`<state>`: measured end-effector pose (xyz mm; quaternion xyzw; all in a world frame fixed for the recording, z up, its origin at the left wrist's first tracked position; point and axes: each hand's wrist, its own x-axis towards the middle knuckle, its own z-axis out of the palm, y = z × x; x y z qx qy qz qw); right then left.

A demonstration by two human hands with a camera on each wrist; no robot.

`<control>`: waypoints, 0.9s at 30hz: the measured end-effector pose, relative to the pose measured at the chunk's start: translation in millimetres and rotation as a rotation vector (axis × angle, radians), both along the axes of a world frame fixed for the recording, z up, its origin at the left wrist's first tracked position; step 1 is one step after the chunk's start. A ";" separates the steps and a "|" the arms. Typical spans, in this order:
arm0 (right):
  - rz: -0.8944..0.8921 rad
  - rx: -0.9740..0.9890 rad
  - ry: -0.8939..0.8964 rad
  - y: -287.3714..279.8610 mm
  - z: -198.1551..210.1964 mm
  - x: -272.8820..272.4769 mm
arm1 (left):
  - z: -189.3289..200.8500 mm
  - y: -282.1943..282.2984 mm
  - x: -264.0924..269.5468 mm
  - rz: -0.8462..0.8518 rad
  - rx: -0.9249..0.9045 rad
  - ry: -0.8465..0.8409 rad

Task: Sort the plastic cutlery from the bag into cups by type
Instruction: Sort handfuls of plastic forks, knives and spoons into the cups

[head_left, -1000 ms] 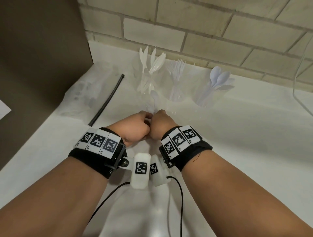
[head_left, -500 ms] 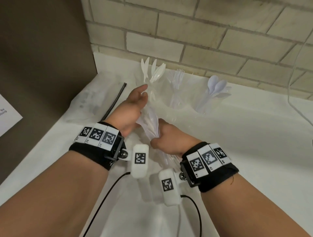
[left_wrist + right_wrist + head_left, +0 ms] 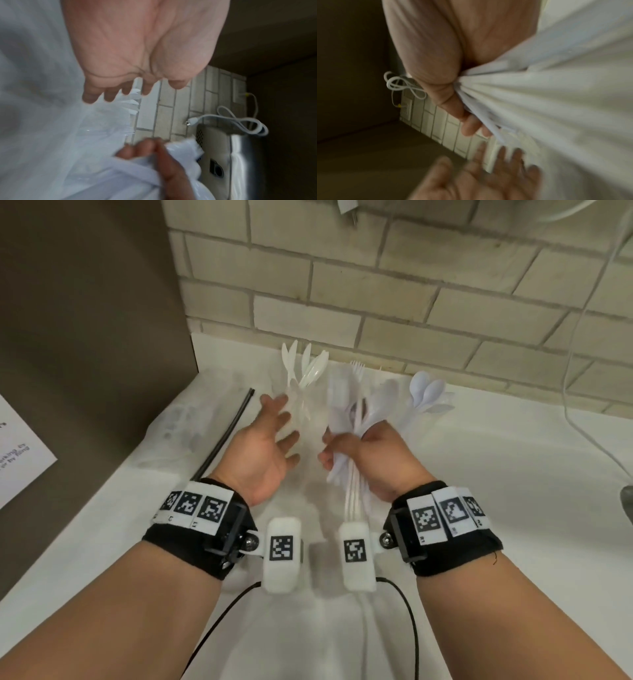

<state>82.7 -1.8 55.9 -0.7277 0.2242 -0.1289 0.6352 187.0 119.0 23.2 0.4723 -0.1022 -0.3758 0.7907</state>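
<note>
My right hand grips a bunch of white plastic cutlery in its fist, handles pointing down toward my wrist. The same grip shows in the right wrist view, where my right hand is curled round the cutlery bunch. My left hand is open beside it, fingers spread, palm facing the bunch, holding nothing. Behind the hands, by the wall, stand three clear cups: knives, forks and spoons. The clear bag lies flat at the left.
A black strip lies next to the bag. A brick wall backs the white counter, and a brown panel closes the left side. A steel appliance with a white cord stands to the right.
Both hands were fists low on the counter. They rose with the cutlery bunch; the left hand has let go and spread open, and the right hand now holds the bunch upright.
</note>
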 end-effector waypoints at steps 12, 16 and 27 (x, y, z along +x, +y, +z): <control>-0.161 0.031 -0.173 18.1 11.8 13.0 | -12.0 -1.2 -14.8 -0.413 -0.050 0.554; -0.153 0.088 -0.212 21.4 2.4 16.6 | -7.6 -2.4 -9.4 -0.243 -0.076 0.538; -0.122 0.156 -0.272 27.8 -7.8 21.2 | -4.3 -7.2 -12.8 -0.164 -0.135 0.535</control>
